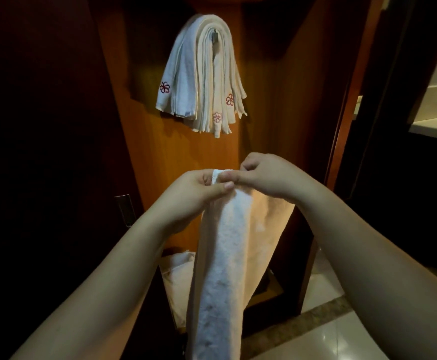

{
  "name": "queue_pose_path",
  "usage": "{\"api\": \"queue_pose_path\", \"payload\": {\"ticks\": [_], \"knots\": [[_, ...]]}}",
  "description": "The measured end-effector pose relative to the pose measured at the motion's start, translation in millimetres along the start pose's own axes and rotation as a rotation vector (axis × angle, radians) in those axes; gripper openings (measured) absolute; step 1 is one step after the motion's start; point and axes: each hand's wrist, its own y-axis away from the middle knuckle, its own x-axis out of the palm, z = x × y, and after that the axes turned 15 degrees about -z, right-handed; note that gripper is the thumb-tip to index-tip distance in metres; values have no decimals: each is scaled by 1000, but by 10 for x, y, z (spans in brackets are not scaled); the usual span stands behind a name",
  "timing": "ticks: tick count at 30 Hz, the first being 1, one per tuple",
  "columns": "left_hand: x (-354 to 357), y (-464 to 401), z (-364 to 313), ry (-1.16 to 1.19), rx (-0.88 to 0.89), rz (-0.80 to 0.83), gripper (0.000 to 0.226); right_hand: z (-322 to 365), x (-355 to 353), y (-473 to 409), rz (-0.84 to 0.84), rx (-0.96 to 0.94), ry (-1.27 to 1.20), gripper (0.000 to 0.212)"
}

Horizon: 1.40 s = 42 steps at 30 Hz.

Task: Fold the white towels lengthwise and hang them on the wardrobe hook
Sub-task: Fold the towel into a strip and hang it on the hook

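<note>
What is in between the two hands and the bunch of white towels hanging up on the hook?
Only bare orange-brown wooden wardrobe panel, seen in the head view. The left hand and right hand pinch a folded white terry towel below the hanging white towels.

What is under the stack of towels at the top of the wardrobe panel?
The hanging towels drape over a dark metal hook; only its tip shows between the folds. Its mounting is covered. Behind them is the wooden panel.

Both bare forearms are reaching forward and converging; the left hand (196,188) and the right hand (266,175) are meeting at centre, fingers curling, thumbs pinching, knuckles nearly touching.
</note>
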Motion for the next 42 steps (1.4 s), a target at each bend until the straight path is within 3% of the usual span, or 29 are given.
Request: {"api": "queue_pose_path", "payload": {"ticks": [3,10,13,17,20,24,26,29,32,37,42], "knots": [[-59,1,-55,123,-67,11,26,-145,-77,34,107,36,-232,38],[-271,-40,-152,112,-92,-64,32,-585,-265,129,377,106,-155,9],[-347,-46,-188,131,-83,-78,38,-744,-254,217,439,160,-111,8],[-404,-48,-175,114,-60,-102,39,-912,-143,372,459,243,-278,14],[-428,-32,-106,59,-57,-131,30,-945,-99,431,290,271,-337,13],[-426,-1,62,-3,-57,-165,27,-943,-28,494,-215,197,-220,8],[-423,23,177,-29,-52,-189,28,-925,63,565,-359,202,-258,12],[-407,71,328,-24,-56,-183,28,-927,158,636,-252,270,-353,30],[-374,120,420,3,-55,-182,36,-962,126,642,-186,241,-183,6],[-242,155,560,111,-86,-225,22,-989,231,684,-305,211,-140,12],[-203,196,507,260,0,-299,27,-1022,169,658,-594,178,-473,8]]}}
